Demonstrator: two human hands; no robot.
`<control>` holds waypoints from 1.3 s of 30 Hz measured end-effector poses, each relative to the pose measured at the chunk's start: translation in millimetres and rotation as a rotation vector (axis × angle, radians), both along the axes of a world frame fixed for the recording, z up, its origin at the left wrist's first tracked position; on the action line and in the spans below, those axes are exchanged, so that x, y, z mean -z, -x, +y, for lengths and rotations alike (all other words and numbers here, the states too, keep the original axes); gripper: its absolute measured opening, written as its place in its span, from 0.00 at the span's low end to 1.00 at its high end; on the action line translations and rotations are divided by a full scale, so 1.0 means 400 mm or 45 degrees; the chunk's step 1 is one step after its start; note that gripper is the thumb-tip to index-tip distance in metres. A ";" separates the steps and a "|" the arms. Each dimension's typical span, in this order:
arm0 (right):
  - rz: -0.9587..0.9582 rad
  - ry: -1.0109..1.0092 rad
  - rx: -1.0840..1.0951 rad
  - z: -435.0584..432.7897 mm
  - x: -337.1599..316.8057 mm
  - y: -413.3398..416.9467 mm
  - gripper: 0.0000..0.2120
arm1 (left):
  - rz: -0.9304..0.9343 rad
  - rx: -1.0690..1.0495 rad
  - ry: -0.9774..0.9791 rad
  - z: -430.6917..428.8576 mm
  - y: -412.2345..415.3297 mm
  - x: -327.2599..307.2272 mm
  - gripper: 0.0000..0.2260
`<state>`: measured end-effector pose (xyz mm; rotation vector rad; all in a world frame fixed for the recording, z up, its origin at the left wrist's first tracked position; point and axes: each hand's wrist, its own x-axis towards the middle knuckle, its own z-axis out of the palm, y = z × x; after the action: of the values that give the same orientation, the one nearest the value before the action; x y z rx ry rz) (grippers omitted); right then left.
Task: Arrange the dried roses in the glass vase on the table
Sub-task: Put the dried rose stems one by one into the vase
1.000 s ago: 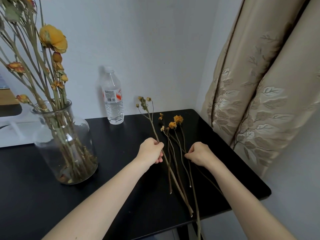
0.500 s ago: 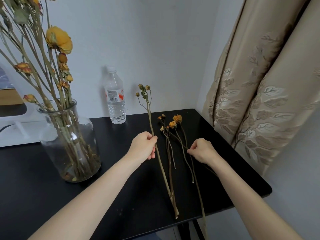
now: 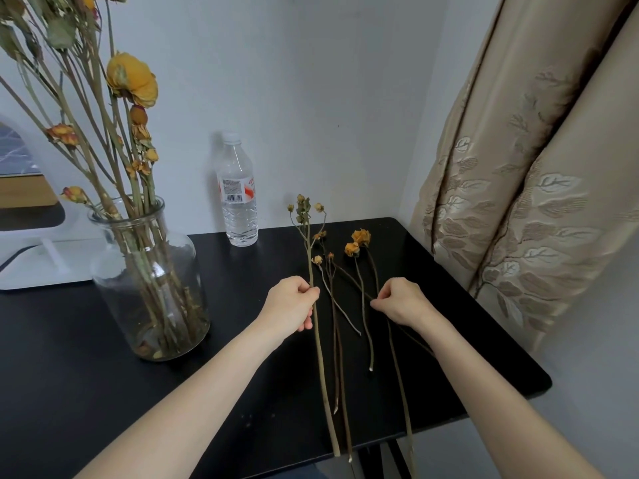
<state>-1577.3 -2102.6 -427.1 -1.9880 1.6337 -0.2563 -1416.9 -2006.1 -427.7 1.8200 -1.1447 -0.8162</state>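
Observation:
A clear glass vase (image 3: 114,281) stands at the left of the black table (image 3: 86,392) and holds several dried roses with yellow heads. My left hand (image 3: 292,305) grips a long dried rose stem (image 3: 320,368), its small buds raised above the tabletop. Right of it, several loose dried roses (image 3: 356,247) lie on the table with their heads toward the wall. My right hand (image 3: 403,300) pinches one of those thin stems.
A plastic water bottle (image 3: 238,195) stands at the back by the wall. A beige patterned curtain (image 3: 518,202) hangs just past the table's right edge. A white object (image 3: 31,250) sits at the far left. Some stem ends overhang the front edge.
My left hand has lifted its stem and tilted it more upright, so the buds now sit higher. My right hand stays on the loose stems.

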 end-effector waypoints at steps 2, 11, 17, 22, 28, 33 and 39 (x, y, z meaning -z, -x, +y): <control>-0.021 0.041 0.004 -0.005 0.000 -0.009 0.06 | 0.003 -0.001 -0.010 0.000 0.001 0.004 0.07; 0.088 0.078 0.048 0.003 0.009 -0.061 0.08 | 0.020 -0.010 -0.035 0.008 -0.002 0.015 0.07; 0.059 0.064 0.090 0.004 -0.007 -0.058 0.09 | 0.044 -0.017 -0.024 0.015 -0.010 0.011 0.08; -0.021 0.117 0.084 0.014 -0.040 -0.046 0.07 | -0.005 0.002 0.040 0.026 -0.014 -0.010 0.08; -0.181 0.214 0.032 0.043 -0.102 -0.055 0.06 | -0.027 0.010 0.160 0.055 -0.025 -0.049 0.09; -0.522 0.253 -0.140 0.082 -0.154 -0.090 0.04 | -0.047 -0.004 0.256 0.098 -0.054 -0.102 0.09; -0.888 0.142 -0.284 0.140 -0.229 -0.170 0.08 | -0.062 -0.062 0.369 0.183 -0.118 -0.196 0.10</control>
<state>-1509.5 -2046.6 -335.7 -1.8384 0.9645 -0.8571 -1369.8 -1932.8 -349.1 1.6264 -1.1786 -0.5486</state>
